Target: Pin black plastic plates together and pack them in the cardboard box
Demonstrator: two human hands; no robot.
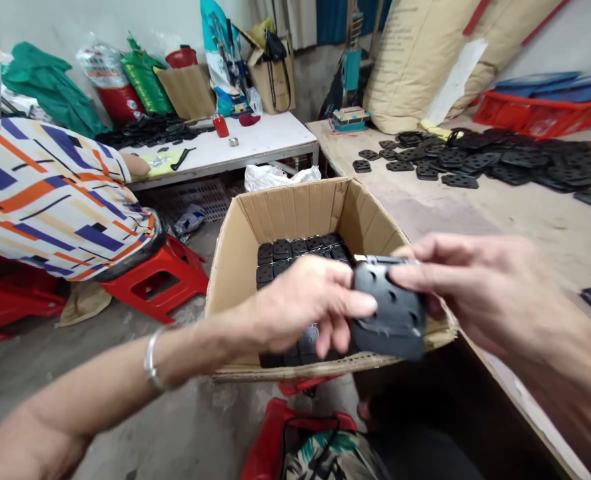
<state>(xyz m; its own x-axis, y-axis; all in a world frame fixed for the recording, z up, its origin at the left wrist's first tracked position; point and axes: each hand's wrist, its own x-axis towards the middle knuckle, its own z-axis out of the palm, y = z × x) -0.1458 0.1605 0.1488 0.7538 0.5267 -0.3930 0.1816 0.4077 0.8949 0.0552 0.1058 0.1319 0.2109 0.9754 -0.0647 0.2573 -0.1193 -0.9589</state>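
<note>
Both hands hold a black plate with holes (390, 307) above the near right edge of an open cardboard box (295, 213). My left hand (308, 300) grips its left side, with the thumb on the face; a bracelet circles that wrist. My right hand (480, 287) pinches the plate's upper right corner, fingers behind it partly hidden. Inside the box, rows of similar black pieces (298, 248) stand packed together. My left forearm and hand hide part of them.
A pile of black plates (500, 160) covers part of the right table (390, 193). A person in a patterned shirt (60, 200) sits on a red stool (155, 280) at left, by a white table (270, 137). Another red stool (270, 440) stands below.
</note>
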